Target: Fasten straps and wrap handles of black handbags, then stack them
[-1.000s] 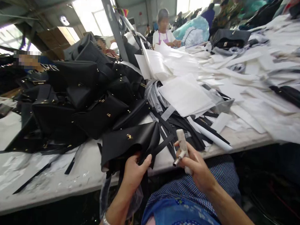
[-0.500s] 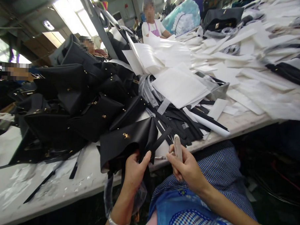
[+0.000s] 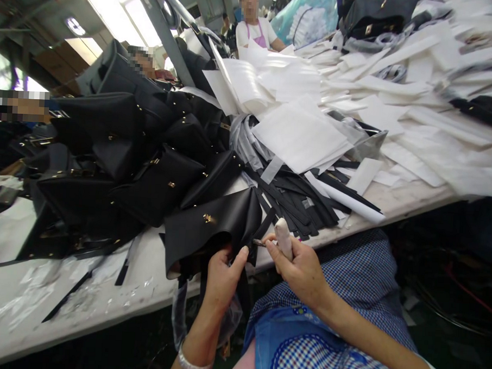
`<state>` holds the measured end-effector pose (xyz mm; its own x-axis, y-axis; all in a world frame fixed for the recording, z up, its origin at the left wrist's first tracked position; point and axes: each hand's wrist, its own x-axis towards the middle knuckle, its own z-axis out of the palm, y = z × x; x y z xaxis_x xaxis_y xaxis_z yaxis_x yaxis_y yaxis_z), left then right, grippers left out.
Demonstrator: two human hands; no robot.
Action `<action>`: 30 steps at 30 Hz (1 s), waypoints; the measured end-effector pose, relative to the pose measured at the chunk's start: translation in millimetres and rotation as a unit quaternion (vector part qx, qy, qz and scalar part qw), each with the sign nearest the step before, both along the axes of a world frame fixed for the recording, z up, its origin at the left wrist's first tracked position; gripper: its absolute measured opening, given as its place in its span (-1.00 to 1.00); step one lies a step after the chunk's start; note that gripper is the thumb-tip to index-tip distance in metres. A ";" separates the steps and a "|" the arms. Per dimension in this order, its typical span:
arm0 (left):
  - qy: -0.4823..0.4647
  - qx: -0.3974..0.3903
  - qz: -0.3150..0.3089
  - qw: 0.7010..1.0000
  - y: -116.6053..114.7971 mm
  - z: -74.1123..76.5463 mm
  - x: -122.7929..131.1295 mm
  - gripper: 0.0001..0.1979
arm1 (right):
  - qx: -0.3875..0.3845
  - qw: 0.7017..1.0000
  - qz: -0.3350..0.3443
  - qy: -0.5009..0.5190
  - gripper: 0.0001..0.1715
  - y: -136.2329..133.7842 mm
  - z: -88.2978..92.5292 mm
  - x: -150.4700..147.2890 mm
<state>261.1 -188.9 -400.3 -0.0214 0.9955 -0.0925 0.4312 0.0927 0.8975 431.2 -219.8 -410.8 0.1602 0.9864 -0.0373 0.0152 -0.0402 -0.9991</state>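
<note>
My left hand is closed on the near edge of a black handbag, thumb on the outside and fingers hidden inside its opening. The bag lies at the table's front edge, its gold clasp facing up and a strap in clear wrap hanging below. In my right hand is a tool with a white, wrapped-looking handle, gripped in closed fingers. A thin metal piece juts from these fingertips to the bag's right side. I cannot tell whether it belongs to the same tool or touches the bag.
Black handbags are heaped at left. Dark straps lie beyond my right hand, and white sheets cover much of the table behind. Scraps of clear plastic litter the left front. Across the table is a person in a purple apron.
My right hand has moved slightly left toward the bag, bringing the metal piece up to the bag's right side. My left hand keeps its hold. The view has shifted a little.
</note>
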 end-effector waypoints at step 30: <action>0.166 0.150 -0.117 0.968 -1.7 6.6 2.3 -0.72 | -0.033 0.998 0.031 0.034 -0.61 -4.7 1.8 -0.1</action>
<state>263.5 -190.6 -393.7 0.2281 0.9577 0.1756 0.6787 -0.2858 0.6766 431.1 -224.4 -409.0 0.0933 0.9894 -0.1110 -0.0488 -0.1068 -0.9931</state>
